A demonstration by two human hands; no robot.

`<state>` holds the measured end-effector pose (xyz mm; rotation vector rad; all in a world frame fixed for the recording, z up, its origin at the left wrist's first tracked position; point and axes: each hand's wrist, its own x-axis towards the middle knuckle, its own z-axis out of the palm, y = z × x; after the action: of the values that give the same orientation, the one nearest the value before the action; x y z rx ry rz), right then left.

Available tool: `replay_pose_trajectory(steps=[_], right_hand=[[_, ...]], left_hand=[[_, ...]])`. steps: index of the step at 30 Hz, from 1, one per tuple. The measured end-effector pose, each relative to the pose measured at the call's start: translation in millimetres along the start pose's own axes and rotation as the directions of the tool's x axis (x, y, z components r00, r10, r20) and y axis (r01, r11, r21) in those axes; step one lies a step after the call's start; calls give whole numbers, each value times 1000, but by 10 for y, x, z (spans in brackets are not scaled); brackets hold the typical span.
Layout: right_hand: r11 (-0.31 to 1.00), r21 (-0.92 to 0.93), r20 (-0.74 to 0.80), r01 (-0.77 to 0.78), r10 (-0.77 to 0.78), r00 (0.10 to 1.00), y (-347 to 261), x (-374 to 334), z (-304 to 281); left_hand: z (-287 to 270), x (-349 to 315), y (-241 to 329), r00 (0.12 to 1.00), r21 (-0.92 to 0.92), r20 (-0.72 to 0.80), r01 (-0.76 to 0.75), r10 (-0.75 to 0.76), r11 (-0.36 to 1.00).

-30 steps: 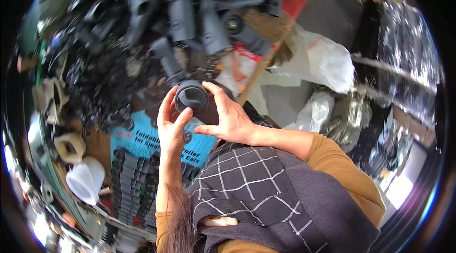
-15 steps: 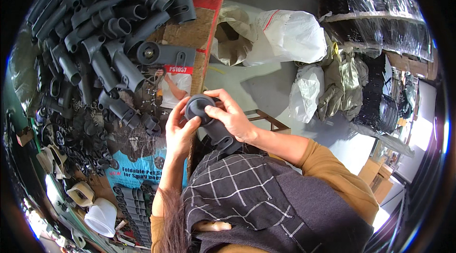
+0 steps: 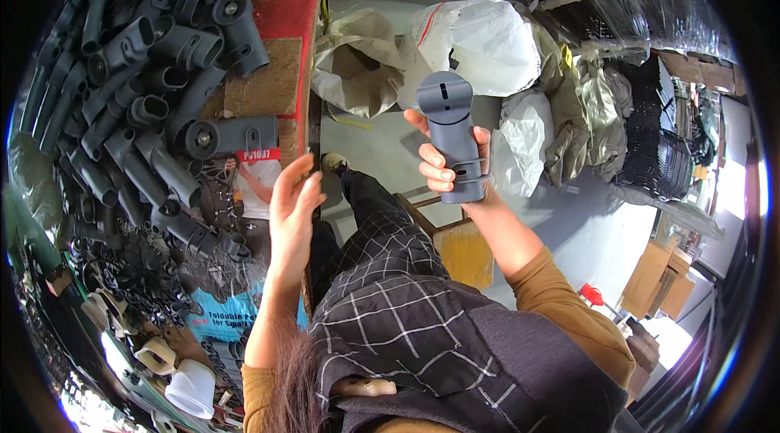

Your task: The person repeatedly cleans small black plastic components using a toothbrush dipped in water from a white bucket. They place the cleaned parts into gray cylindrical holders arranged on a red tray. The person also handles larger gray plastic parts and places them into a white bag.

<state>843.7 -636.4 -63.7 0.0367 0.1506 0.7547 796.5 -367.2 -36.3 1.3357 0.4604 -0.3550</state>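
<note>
In my right hand (image 3: 481, 199) is a dark grey plastic tube fitting (image 3: 452, 139), held upright over the floor to the right of the table. Its round cap with two dark slots faces up, and an oblong slot shows lower on its body. My fingers and thumb wrap round the tube. My left hand (image 3: 292, 201) is empty beside the table edge, its fingers stretched out and slightly apart. Close to it on the table lies a similar grey fitting (image 3: 240, 135), with a metal piece in its round end. A heap of such fittings (image 3: 150, 108) covers the table's far left.
The table (image 3: 264, 80) has cardboard and a red edge. Smaller black parts (image 3: 130, 270) lie nearer me, beside a white tub (image 3: 191, 388). An open sack (image 3: 357, 67) and a white sack (image 3: 487, 43) stand on the floor. A wooden stool (image 3: 465, 254) is by my legs.
My right hand has carried the fitting up and right, away from the table, with its slotted cap turned into view. My left hand has let go of it and drawn left.
</note>
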Motion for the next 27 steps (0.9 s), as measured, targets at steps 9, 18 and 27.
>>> replay_pose_trajectory(steps=[9,18,27], right_hand=[[884,-432,-788,181,-467,401,-1952,-130,-957],[-459,-705,72,-541,-806,588,-1061,701,-758],[-430,-902,167,49,-240,956,1912,2630,214]], left_hand=[[-517,-252,-359,975,23,-157,166,-160,986],[-663,-793,-352,937,-123,-335,65,-103,990],[-707,-1435,-250,758,-294,-642,-100,-119,950]])
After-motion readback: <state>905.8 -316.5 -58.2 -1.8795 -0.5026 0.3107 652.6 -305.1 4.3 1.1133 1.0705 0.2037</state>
